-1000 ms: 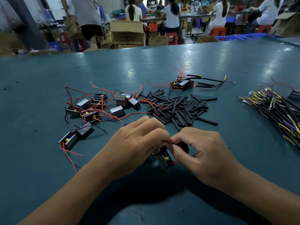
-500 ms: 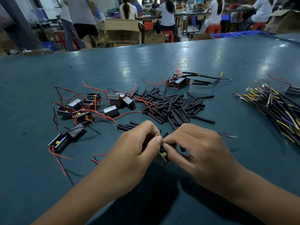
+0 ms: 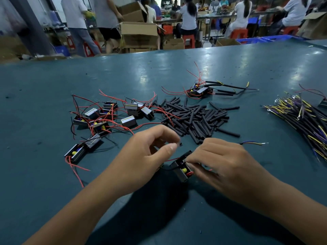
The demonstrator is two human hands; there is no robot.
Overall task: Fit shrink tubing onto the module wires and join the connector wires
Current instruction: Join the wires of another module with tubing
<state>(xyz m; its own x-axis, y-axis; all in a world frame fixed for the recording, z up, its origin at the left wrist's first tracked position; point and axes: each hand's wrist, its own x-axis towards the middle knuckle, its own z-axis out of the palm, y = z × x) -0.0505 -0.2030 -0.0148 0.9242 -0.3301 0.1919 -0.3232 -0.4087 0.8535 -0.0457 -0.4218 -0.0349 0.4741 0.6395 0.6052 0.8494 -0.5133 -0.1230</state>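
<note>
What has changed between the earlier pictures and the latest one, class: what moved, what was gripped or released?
The left hand has drawn up and away from the module, its fingers now curled round nothing I can make out. The right hand still pinches the module near the table. The heap of black tubing, the spare modules and the wire bundle lie as before.

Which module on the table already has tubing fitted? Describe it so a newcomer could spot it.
Start at the pile of loose black tubing pieces mid-table. Just behind it, towards the far edge, one module lies alone. Unlike the cluster of bare-wired modules on the left, black sleeved leads run from it to the right.
</note>
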